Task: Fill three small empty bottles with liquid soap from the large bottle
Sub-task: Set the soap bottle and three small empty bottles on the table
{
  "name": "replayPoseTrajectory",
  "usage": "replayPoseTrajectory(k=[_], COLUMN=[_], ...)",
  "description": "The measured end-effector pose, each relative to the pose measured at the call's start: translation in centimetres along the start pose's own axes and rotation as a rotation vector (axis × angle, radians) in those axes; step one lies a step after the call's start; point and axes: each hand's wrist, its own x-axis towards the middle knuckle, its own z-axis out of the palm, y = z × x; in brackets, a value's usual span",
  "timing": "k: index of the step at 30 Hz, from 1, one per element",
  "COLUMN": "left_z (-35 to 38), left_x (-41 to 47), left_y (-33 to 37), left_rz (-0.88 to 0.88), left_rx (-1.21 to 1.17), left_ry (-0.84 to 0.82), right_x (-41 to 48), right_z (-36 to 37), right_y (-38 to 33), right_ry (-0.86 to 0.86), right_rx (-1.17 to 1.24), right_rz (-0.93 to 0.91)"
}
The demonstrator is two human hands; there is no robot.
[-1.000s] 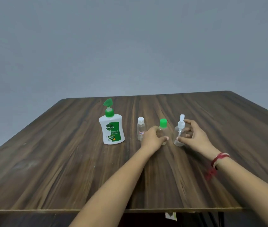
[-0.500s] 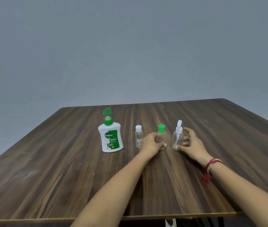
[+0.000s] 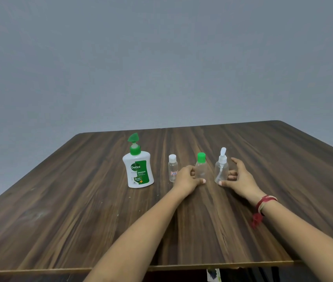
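The large white Dettol pump bottle (image 3: pixel 138 169) with a green pump stands on the wooden table (image 3: pixel 59 210). To its right stand three small clear bottles in a row. The white-capped bottle (image 3: pixel 172 167) stands free. My left hand (image 3: pixel 188 180) wraps the base of the green-capped bottle (image 3: pixel 201 166), thumb in front. My right hand (image 3: pixel 238 178) holds the spray bottle (image 3: pixel 221 169) loosely, thumb at its base and index finger lifted off. All three small bottles look empty, capped and upright.
A red thread band (image 3: pixel 263 204) circles my right wrist. The table's front edge (image 3: pixel 161 267) runs below my forearms. A plain grey wall (image 3: pixel 161 68) rises behind the table.
The spray bottle went from slightly tilted in my right hand to upright on the table. My right index finger has lifted off it. My left hand stays around the green-capped bottle.
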Motion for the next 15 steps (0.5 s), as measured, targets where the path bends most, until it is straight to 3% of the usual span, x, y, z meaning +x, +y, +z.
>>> replayPoseTrajectory(k=[7, 12, 15], left_z=[-1.2, -4.0, -3.9], left_x=[-2.2, -5.0, -5.2], left_y=[-0.2, 0.8, 1.4], left_rz=[0.023, 0.151, 0.188], left_rx=[0.040, 0.087, 0.136], left_ry=[0.077, 0.221, 0.177], right_x=[-2.1, -3.6, -3.4], right_z=[-1.2, -1.8, -0.6], right_y=[0.3, 0.0, -1.2], right_ry=[0.051, 0.126, 0.120], right_rx=[0.044, 0.097, 0.049], right_rz=[0.009, -0.024, -0.066])
